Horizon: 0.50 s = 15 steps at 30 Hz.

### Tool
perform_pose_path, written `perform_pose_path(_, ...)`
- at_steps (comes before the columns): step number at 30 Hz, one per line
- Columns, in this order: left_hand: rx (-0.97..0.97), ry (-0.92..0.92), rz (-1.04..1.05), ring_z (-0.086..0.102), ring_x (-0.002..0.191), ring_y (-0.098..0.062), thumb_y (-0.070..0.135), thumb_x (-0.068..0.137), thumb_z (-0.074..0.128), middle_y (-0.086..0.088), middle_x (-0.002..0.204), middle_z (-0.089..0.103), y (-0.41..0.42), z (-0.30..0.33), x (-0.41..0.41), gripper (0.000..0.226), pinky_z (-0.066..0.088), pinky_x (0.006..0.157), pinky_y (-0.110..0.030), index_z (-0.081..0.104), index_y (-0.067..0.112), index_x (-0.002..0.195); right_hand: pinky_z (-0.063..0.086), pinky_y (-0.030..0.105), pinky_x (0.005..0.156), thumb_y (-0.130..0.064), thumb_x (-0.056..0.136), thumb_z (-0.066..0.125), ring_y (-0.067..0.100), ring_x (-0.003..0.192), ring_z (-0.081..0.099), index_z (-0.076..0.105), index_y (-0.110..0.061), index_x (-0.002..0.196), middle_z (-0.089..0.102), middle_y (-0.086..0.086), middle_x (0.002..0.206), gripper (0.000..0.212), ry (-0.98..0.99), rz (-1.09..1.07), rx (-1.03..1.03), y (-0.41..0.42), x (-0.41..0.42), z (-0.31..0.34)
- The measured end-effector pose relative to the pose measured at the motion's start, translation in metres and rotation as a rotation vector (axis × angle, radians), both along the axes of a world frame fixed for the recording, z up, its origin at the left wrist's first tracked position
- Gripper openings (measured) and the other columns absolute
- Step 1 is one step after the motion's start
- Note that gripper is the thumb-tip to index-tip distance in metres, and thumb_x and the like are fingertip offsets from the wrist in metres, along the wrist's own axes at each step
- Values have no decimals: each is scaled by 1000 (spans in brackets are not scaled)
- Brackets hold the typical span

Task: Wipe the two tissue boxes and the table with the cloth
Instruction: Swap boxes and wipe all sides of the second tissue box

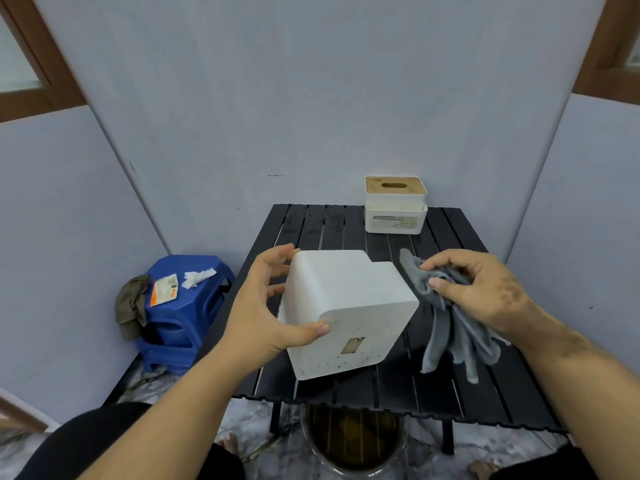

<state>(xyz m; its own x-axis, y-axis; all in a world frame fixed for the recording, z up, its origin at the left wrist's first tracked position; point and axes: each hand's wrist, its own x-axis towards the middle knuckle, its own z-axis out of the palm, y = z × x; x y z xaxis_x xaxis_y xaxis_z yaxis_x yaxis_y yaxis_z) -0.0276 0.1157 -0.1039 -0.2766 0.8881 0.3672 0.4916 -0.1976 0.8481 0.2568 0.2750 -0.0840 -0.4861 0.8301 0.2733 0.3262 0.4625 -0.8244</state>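
Note:
A white speckled tissue box (346, 306) is held tilted above the black slatted table (388, 386), its underside with a small label facing me. My left hand (263, 313) grips its left side, thumb on the near face and fingers behind. My right hand (485, 289) holds a bunched grey cloth (446, 327) just to the right of the box, with the cloth's ends hanging down toward the table. A second tissue box (395, 209), white with a wooden slotted lid, stands at the table's far edge.
A blue plastic stool (187, 306) stands left of the table with a packet, crumpled tissue and an olive rag on it. Grey panel walls close in behind and on both sides. A round bin (353, 441) sits under the table's near edge.

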Motion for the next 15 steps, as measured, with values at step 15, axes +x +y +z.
perform_pose_path(15,-64,-263,53,67,112,-10,47,70,92,13,125,69,24,8,-2,51,61,91,-33,71,46,116,49,30,102,-2,83,73,11,113,62,71,-20,103,66,-9,113,27,252,6,146,-14,-42,-14)
